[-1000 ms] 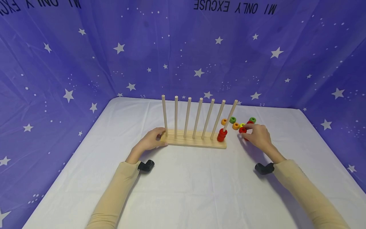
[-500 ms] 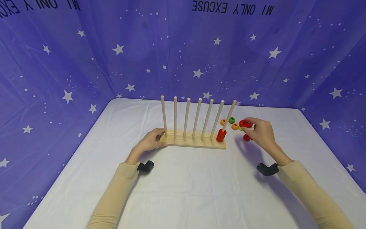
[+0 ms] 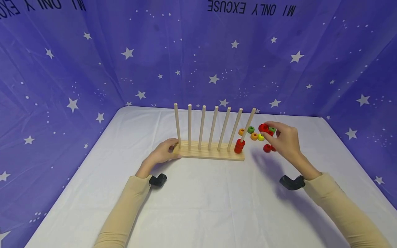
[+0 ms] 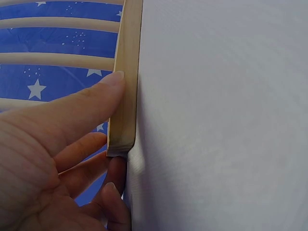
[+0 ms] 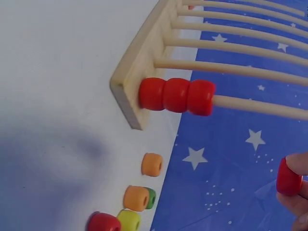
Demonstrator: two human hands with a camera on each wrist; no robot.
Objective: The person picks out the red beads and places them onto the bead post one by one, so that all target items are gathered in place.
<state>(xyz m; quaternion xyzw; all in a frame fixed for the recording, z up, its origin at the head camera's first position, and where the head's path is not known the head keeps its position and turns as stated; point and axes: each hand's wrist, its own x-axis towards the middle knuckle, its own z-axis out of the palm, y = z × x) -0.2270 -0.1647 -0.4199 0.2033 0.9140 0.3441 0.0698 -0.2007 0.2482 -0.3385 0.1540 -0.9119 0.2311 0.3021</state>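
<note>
My right grip (image 3: 283, 139) pinches a red bead (image 3: 263, 128) between thumb and fingers, holding it up off the bench (image 3: 198, 201). The bead is to the right of the rightmost peg (image 3: 249, 123), apart from it; the right wrist view shows it out by the peg's upper part.

My left grip (image 3: 162, 151) clasps the left end of the wooden base (image 3: 198, 153); in the left wrist view my thumb lies against its long edge while my other fingers reach round the end. Seven pegs stand in a row on this base. Three red rings (image 3: 239, 146) sit stacked on the rightmost peg, the lowest down against the wood.

Past that end of the base, loose beads lie on the bench: an orange bead (image 3: 241, 132) nearest the pegs, a green bead (image 3: 251, 130) just beside it, then a second orange bead (image 3: 254, 136) next to a yellow bead (image 3: 261, 137). Another green bead (image 3: 272, 130) shows just beyond my fingers, and a loose red bead (image 3: 267, 148) lies nearer me, partly hiding another by my palm.

White cloth covers the bench, and behind it hangs a purple curtain (image 3: 186, 55) printed with white stars. Tan sleeves (image 3: 119, 210) cover both my forearms.
</note>
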